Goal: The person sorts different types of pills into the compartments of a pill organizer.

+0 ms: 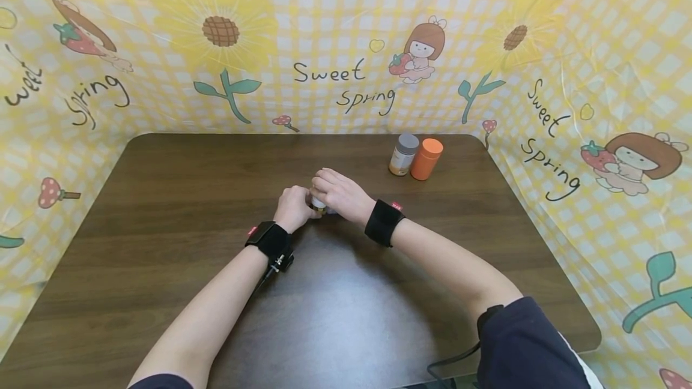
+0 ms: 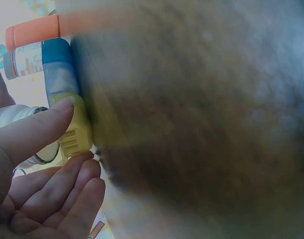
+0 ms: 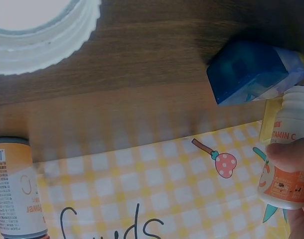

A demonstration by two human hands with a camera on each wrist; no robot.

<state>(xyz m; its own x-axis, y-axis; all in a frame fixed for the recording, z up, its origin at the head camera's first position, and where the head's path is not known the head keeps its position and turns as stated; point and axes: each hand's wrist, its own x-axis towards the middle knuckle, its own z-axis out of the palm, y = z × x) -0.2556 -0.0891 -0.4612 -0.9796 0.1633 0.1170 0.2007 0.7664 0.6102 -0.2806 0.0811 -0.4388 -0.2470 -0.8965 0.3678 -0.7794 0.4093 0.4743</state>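
Observation:
My right hand [image 1: 343, 194] grips a white and orange vitamin C bottle [image 3: 286, 127], tipped upside down with its uncapped threaded neck toward the table. Below that neck is a pill organizer [image 3: 246, 72] with dark blue, light blue and yellow sections. A yellow flap [image 3: 267, 122] stands up behind the bottle. My left hand [image 1: 294, 206] holds the yellow end of the organizer [image 2: 79, 122], thumb on one side and fingers curled at the other. The bottle's contents are hidden. A white ridged cap [image 3: 47, 47] appears close to the right wrist camera.
At the back right of the brown table [image 1: 189, 197] stand a grey-capped bottle [image 1: 404, 155] and an orange bottle [image 1: 426, 159], side by side. A patterned yellow cloth [image 1: 324, 29] surrounds the table's back and sides. A black cable [image 1: 454, 359] lies near the right elbow.

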